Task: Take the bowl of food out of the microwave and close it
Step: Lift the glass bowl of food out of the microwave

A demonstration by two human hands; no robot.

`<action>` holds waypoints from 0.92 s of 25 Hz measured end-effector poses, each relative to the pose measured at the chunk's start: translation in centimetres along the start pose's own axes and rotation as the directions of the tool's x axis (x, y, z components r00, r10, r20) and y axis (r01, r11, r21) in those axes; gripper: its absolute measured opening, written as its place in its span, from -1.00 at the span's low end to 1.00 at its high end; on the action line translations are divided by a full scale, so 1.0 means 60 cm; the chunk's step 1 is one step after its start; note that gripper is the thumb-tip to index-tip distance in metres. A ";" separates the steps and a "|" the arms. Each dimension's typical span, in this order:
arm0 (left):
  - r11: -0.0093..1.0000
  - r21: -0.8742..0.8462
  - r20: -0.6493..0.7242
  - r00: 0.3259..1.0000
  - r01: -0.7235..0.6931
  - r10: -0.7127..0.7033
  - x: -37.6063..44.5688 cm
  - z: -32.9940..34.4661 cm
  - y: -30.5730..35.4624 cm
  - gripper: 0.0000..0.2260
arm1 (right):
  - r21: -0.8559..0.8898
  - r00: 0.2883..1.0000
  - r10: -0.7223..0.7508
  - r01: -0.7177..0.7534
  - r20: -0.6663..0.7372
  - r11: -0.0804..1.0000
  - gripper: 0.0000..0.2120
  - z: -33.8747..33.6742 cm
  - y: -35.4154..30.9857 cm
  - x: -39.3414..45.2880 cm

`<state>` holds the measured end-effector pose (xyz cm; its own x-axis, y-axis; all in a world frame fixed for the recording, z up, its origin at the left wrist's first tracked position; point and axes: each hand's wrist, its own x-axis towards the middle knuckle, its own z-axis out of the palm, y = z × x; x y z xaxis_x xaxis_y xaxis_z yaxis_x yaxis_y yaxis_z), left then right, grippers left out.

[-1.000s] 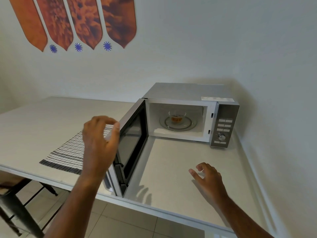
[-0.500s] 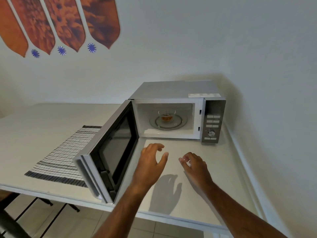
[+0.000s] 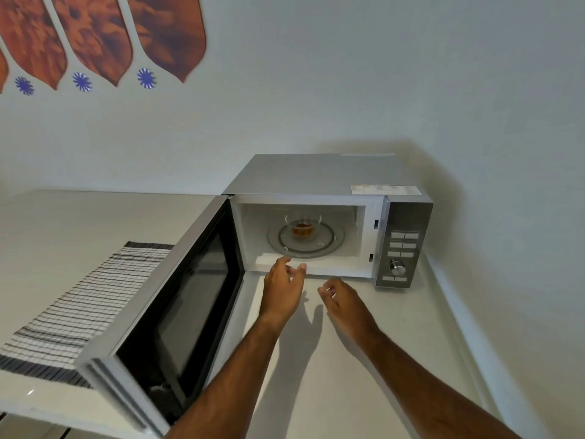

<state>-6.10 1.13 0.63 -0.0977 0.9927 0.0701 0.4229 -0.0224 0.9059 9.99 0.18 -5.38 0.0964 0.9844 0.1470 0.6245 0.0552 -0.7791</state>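
Door [image 3: 164,315] swung wide, so we're getting clear access. Glass bowl [image 3: 303,229] sitting mid turntable [image 3: 332,245] inside microwave [image 3: 316,175]. We're reaching both hands in, left [image 3: 281,289] and right [image 3: 343,301], fingers spread, holding nothing, probably for two-sided grab.

No legible text (label blurred)

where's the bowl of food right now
In the head view, the glass bowl sits on the turntable inside the open microwave, just beyond both empty hands.
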 end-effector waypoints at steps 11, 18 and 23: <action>0.972 -0.162 -0.181 0.963 0.170 -0.198 0.253 0.038 -0.011 -0.75 | 0.317 0.986 0.163 -0.164 0.030 0.934 -0.89 0.045 -0.043 0.252; 0.971 -0.120 -0.106 0.970 0.205 -0.218 0.346 0.060 -0.021 -0.78 | 0.469 0.966 0.258 -0.227 -0.003 0.854 -0.42 0.049 -0.020 0.358; 0.987 -0.026 -0.092 0.983 0.159 -0.160 0.391 0.077 -0.020 -0.67 | 0.460 0.954 0.300 -0.271 0.011 0.845 -0.54 0.044 -0.023 0.408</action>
<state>-4.75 24.98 -0.73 -0.2471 0.9683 -0.0379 0.3786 0.1325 0.9160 9.45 24.63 -2.33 0.2706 0.9574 -0.1006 0.1452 -0.1438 -0.9789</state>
